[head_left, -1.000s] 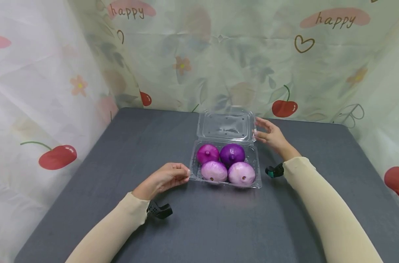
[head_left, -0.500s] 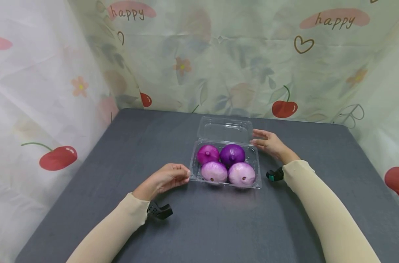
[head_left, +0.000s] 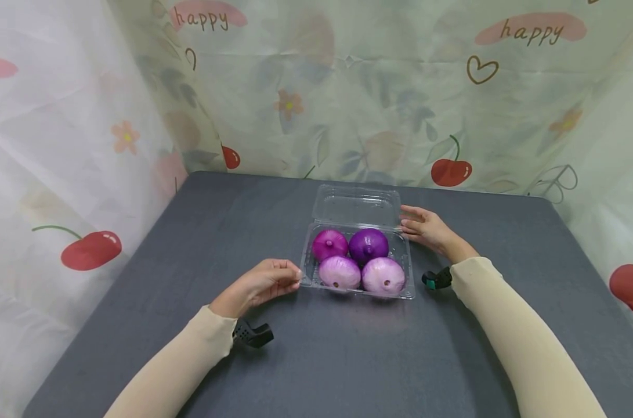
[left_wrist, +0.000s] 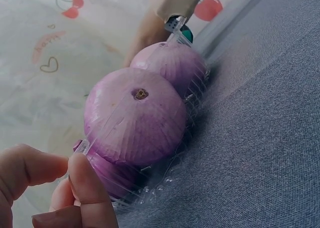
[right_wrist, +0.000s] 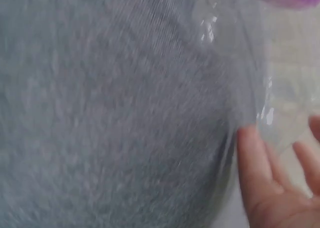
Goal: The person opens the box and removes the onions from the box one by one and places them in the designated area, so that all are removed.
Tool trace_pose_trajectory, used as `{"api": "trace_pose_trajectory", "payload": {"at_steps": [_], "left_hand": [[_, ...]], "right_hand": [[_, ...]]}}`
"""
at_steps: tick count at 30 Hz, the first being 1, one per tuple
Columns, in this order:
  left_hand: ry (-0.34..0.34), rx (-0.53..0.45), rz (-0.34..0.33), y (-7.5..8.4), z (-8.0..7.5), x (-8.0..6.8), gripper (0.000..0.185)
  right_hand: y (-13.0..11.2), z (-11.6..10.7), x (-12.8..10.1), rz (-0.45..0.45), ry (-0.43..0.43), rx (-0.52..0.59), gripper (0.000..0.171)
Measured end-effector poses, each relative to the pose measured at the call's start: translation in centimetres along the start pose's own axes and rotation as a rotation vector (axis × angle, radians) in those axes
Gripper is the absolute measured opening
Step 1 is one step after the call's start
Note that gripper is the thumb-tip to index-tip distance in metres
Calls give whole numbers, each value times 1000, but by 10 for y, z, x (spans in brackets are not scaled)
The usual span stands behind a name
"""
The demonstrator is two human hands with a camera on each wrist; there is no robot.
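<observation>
A clear plastic clamshell container lies on the table with its lid folded back behind it. Several purple onions sit inside: a magenta one and a dark purple one behind, two pale ones in front. At the front left corner, my left hand pinches the rim between thumb and finger, seen also in the left wrist view. Beside the lid's right edge, close to the hinge, is my right hand; its extended fingers touch the clear plastic in the blurred right wrist view.
A grey cloth covers the table. Printed curtains hang behind and at both sides, the rear one close behind the lid. Each wrist carries a small black camera.
The lid has tipped backward and down from a more raised angle. My right hand has come down along its right edge toward the hinge. My left hand stays at the corner.
</observation>
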State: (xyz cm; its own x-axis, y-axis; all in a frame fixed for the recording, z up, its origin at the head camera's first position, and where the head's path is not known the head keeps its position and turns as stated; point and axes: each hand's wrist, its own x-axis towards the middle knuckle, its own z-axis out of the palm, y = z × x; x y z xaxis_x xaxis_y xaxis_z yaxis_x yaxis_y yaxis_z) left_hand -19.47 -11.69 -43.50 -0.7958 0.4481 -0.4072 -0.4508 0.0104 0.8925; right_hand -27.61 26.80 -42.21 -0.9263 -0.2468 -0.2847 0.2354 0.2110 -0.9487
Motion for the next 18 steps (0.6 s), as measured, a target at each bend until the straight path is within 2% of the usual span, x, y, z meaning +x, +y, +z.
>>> {"api": "trace_pose_trajectory", "payload": {"at_steps": [4, 7, 12, 18], "left_hand": [[3, 2, -7, 1, 0, -1, 11], [6, 4, -12, 1, 0, -1, 10], [4, 0, -14, 2, 0, -1, 10], [5, -7, -11, 2, 1, -1, 12]], "right_hand": [[-6, 3, -8, 34, 40, -8, 56], [-12, 5, -15, 26, 62, -12, 55], [-28, 5, -35, -64, 70, -39, 55], [-48, 10, -62, -215, 31, -71, 55]]}}
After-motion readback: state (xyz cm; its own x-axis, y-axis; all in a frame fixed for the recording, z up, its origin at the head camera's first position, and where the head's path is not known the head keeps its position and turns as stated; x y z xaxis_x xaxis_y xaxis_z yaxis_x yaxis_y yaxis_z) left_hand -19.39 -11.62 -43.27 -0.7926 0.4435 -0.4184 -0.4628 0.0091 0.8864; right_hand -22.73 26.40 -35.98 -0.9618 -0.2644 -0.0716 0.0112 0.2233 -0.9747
